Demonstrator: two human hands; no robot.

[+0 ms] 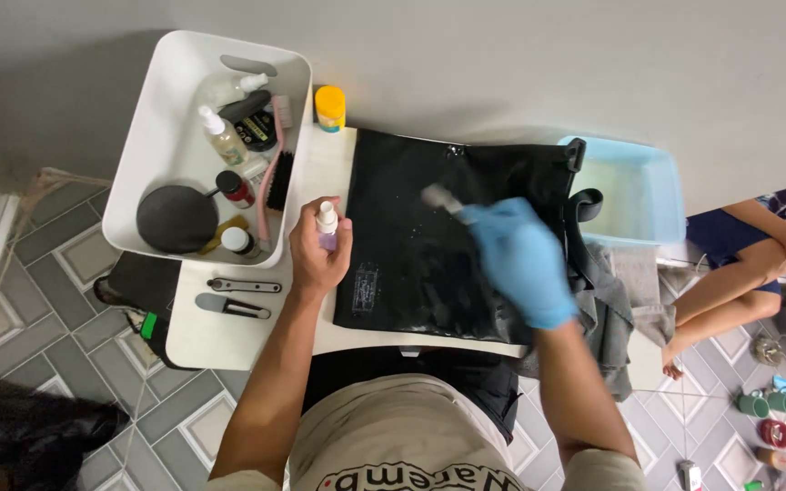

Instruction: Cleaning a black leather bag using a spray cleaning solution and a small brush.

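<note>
From the head camera, the tool in the right hand (522, 259) is blurred; only a pale head (436, 196) shows past the blue glove, and it looks like a small brush, though that is hard to tell. The glove's fingers are closed round its handle. The brush head lies on the black bag (420, 264), near the bag's upper middle. The bag lies flat on the white table (216, 336), and its lower right corner is hidden under the gloved hand and a grey cloth (613, 314).

The left hand (318, 255) is bare and wrapped round a small spray bottle (327, 224) with a white top, held upright just beside the bag's left edge.

A white bin (152, 136) stands on the table's left end. In it are a round black sponge (176, 218), a pink brush (275, 164), a clear spray bottle (221, 136) and several small bottles that are too crowded to sort out. A yellow-capped jar (330, 107) stands just beside the bin. Two metal tools (238, 295) lie below the bin. A pale blue tub (634, 186) sits at the bag's right; what it holds cannot be made out. Another person's bare legs (739, 282) are cut off at the right edge.
</note>
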